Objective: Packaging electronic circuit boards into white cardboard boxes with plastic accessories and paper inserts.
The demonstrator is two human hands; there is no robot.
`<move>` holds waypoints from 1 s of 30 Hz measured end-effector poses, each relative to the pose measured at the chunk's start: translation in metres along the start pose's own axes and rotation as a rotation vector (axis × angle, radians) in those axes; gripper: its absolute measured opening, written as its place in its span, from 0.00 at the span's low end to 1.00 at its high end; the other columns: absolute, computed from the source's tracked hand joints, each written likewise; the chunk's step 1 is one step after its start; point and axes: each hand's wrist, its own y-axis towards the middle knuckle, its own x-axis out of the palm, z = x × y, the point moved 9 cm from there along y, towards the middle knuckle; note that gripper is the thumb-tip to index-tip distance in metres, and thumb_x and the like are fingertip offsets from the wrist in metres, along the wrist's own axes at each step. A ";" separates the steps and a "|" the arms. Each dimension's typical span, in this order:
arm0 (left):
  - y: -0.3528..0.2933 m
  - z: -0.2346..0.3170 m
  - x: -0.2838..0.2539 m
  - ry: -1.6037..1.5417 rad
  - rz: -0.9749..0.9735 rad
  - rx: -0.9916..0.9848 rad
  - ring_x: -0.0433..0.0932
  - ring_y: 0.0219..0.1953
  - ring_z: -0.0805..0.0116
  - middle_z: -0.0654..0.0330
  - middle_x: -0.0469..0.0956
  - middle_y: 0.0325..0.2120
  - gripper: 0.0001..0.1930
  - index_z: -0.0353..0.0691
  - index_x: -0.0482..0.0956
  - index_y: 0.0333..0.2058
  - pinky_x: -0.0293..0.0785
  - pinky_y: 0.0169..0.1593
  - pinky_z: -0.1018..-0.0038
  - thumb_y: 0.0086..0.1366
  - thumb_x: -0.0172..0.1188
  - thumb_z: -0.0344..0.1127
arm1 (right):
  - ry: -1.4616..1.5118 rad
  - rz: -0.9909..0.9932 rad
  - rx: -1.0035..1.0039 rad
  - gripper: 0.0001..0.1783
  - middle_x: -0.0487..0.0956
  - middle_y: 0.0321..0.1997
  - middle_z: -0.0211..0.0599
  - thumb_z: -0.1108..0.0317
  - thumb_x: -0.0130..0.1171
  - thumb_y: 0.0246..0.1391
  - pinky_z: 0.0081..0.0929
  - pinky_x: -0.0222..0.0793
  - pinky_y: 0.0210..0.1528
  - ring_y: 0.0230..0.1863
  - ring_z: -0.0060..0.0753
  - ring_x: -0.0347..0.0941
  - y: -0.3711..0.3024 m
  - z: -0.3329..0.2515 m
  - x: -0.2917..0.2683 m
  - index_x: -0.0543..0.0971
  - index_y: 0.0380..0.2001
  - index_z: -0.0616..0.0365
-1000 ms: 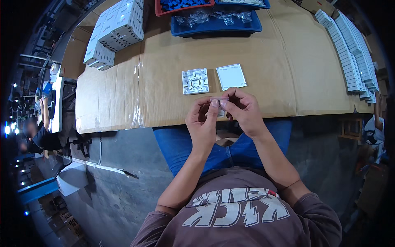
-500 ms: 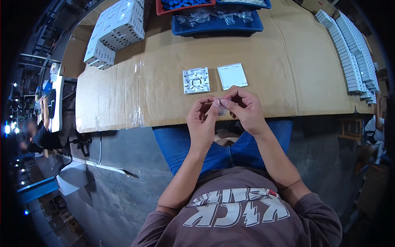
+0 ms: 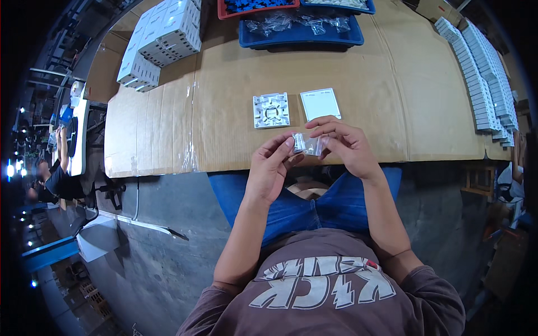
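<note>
Over the table's front edge I hold a small clear plastic bag (image 3: 312, 147) between my hands. At its left end are small white pieces (image 3: 298, 142), pinched between the thumb and fingers of my left hand (image 3: 270, 168); whether they lie inside the bag or against it I cannot tell. The thumb and fingers of my right hand (image 3: 350, 148) close on the bag's right edge, with the index finger raised. Just beyond my hands lies an open white square tray (image 3: 271, 111) with a moulded ring inside. Right of it is a flat white square cover (image 3: 320, 104), near my right fingertips.
Cardboard covers the table (image 3: 224, 134). White boxes (image 3: 168, 33) are stacked at the far left, and long stacks of white pieces (image 3: 476, 78) stand at the right. A blue bin (image 3: 302, 42) holds clear bags; a red bin (image 3: 227, 14) behind it holds blue parts.
My hands have moved apart, and the clear bag with the white pieces now shows between them. My right fingers have spread. The whole view has shifted slightly.
</note>
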 end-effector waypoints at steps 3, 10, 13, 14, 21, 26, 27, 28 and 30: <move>0.004 0.004 -0.006 0.092 0.029 0.109 0.83 0.41 0.70 0.57 0.84 0.43 0.10 0.31 0.82 0.50 0.84 0.48 0.70 0.75 0.62 0.30 | 0.003 0.021 -0.004 0.11 0.81 0.55 0.35 0.82 0.62 0.61 0.21 0.77 0.44 0.46 0.20 0.77 0.001 0.006 -0.002 0.85 0.46 0.63; 0.001 0.018 0.007 0.293 0.009 0.259 0.82 0.44 0.74 0.59 0.83 0.43 0.12 0.29 0.81 0.52 0.81 0.53 0.75 0.73 0.64 0.28 | 0.088 -0.025 0.104 0.18 0.79 0.46 0.33 0.85 0.63 0.58 0.21 0.76 0.49 0.47 0.22 0.78 0.002 0.024 0.018 0.76 0.51 0.64; 0.001 0.018 0.013 0.350 -0.059 0.256 0.81 0.44 0.75 0.61 0.81 0.43 0.14 0.30 0.80 0.54 0.79 0.52 0.78 0.72 0.64 0.25 | 0.094 0.010 0.089 0.20 0.79 0.44 0.33 0.85 0.63 0.58 0.20 0.76 0.48 0.47 0.20 0.77 0.003 0.030 0.016 0.75 0.53 0.62; 0.000 0.019 0.014 0.349 -0.057 0.256 0.81 0.44 0.75 0.61 0.81 0.43 0.14 0.30 0.80 0.54 0.79 0.52 0.78 0.72 0.64 0.25 | 0.082 0.029 0.085 0.20 0.79 0.44 0.32 0.85 0.63 0.59 0.20 0.76 0.48 0.47 0.20 0.77 0.003 0.031 0.014 0.74 0.54 0.62; -0.002 0.012 0.012 0.337 -0.042 0.251 0.81 0.45 0.75 0.61 0.81 0.43 0.16 0.30 0.79 0.55 0.77 0.52 0.79 0.69 0.65 0.22 | 0.006 0.110 0.083 0.21 0.82 0.42 0.34 0.83 0.62 0.61 0.22 0.77 0.47 0.44 0.22 0.80 0.004 0.027 0.011 0.73 0.56 0.62; 0.001 0.019 0.008 0.345 0.016 0.263 0.80 0.44 0.77 0.63 0.80 0.41 0.15 0.31 0.80 0.54 0.77 0.49 0.80 0.69 0.65 0.22 | 0.096 0.151 0.127 0.22 0.84 0.42 0.38 0.82 0.63 0.62 0.24 0.80 0.47 0.41 0.24 0.81 0.002 0.028 0.005 0.72 0.58 0.63; 0.002 0.019 0.011 0.372 0.009 0.277 0.81 0.43 0.76 0.62 0.81 0.41 0.15 0.30 0.80 0.54 0.77 0.49 0.79 0.69 0.64 0.23 | 0.096 0.151 0.128 0.22 0.84 0.42 0.38 0.82 0.63 0.62 0.24 0.80 0.47 0.41 0.24 0.81 0.002 0.029 0.005 0.72 0.58 0.63; 0.003 0.020 0.013 0.399 0.003 0.290 0.81 0.42 0.76 0.61 0.82 0.40 0.15 0.30 0.80 0.54 0.77 0.49 0.79 0.69 0.64 0.23 | 0.104 0.147 0.123 0.22 0.84 0.42 0.38 0.82 0.64 0.62 0.23 0.80 0.48 0.41 0.24 0.81 0.003 0.029 0.006 0.72 0.58 0.63; 0.004 0.013 0.012 0.389 -0.006 0.239 0.81 0.41 0.76 0.61 0.82 0.40 0.15 0.29 0.79 0.54 0.77 0.49 0.79 0.70 0.63 0.24 | 0.112 0.141 0.121 0.22 0.84 0.42 0.38 0.82 0.64 0.62 0.23 0.80 0.48 0.42 0.24 0.82 0.003 0.030 0.006 0.72 0.58 0.63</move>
